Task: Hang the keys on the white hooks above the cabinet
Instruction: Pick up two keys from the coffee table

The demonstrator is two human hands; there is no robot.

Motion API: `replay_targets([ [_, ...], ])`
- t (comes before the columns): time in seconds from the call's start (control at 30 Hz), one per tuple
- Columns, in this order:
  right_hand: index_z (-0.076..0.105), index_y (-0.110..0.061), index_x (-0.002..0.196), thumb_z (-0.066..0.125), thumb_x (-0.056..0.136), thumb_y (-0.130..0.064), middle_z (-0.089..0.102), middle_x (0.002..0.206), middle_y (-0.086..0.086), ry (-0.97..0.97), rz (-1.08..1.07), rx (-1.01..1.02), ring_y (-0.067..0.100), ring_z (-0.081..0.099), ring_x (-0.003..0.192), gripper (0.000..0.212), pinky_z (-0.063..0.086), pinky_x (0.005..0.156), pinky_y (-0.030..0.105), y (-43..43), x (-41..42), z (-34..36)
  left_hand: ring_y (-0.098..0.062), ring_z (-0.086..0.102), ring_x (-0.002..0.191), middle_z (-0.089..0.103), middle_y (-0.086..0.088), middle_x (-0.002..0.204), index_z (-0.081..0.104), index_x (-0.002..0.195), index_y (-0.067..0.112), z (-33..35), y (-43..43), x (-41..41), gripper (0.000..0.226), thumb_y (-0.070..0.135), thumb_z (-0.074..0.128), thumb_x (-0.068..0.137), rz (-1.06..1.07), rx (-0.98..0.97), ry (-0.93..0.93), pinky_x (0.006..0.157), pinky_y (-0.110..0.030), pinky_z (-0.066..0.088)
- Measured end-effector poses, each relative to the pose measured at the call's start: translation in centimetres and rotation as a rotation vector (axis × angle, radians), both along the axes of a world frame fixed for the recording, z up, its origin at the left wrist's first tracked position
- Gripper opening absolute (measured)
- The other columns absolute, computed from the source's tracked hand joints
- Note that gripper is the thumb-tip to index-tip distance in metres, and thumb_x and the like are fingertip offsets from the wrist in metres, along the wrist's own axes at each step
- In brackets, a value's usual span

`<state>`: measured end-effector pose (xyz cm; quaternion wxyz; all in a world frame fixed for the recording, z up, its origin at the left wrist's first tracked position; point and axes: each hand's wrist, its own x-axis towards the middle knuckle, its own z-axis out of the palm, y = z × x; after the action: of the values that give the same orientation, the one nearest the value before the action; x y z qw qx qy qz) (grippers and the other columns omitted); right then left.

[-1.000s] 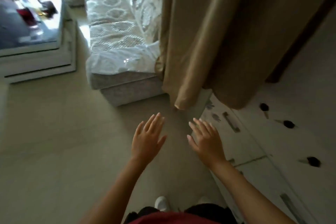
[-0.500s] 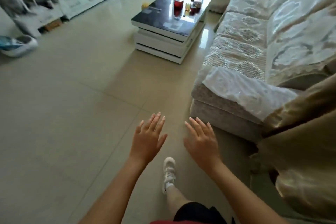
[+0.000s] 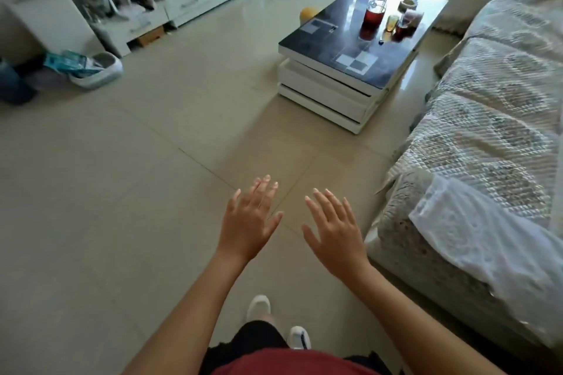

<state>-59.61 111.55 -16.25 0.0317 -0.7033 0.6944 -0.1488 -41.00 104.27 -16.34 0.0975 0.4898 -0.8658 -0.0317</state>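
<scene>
My left hand [image 3: 248,221] and my right hand [image 3: 335,230] are held out side by side over the tiled floor, palms down, fingers spread, with nothing in either. No keys, white hooks or cabinet appear in this view. My white shoes [image 3: 259,307] show below my arms.
A black-topped white coffee table [image 3: 332,82] with a red-filled bottle [image 3: 373,17] and jars stands ahead on the right. A covered sofa [image 3: 487,137] runs along the right side. A low white TV unit [image 3: 189,0] and a white basin [image 3: 97,73] sit at the left.
The view has swung left, away from the curtain and the white cabinet with dark knobs, out to the living room. Both hands stay open and out in front.
</scene>
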Motion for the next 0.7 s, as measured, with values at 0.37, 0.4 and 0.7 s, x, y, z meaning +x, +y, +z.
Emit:
replay_targets([
  [0.37,0.050,-0.015,0.133,0.043,0.087,-0.044,0.052,0.140,0.011,0.007,-0.114,0.031,0.029,0.046,0.131,0.055,0.036,0.108,0.051,-22.4,-1.5,-1.2,-0.019,0.045,0.133,0.044,-0.002,0.148,0.044,0.141,0.018,-0.9,-24.8,-0.8,0.061,0.049,0.038,0.089,-0.046,-0.002,-0.006,0.106,-0.046,0.034],
  [0.4,0.050,-0.014,0.133,0.043,0.087,-0.044,0.052,0.140,0.011,0.006,-0.133,0.032,0.029,0.046,0.131,0.055,0.036,0.108,0.052,-24.2,-1.7,-1.1,-0.018,0.045,0.133,0.044,-0.002,0.148,0.044,0.141,0.018,-0.7,-27.1,-1.0,0.061,0.049,0.038,0.089,-0.066,-0.005,-0.013,0.107,-0.046,0.033],
  [0.7,0.047,-0.015,0.135,0.040,0.091,-0.046,0.049,0.142,0.011,-0.033,-0.267,0.027,0.028,0.044,0.133,0.055,0.033,0.109,0.049,-37.8,-6.2,-0.7,-0.019,0.042,0.135,0.044,-0.003,0.148,0.044,0.141,0.017,-0.4,-42.8,-7.6,0.061,0.049,0.037,0.090,-0.210,0.011,-0.001,0.106,-0.045,0.034],
])
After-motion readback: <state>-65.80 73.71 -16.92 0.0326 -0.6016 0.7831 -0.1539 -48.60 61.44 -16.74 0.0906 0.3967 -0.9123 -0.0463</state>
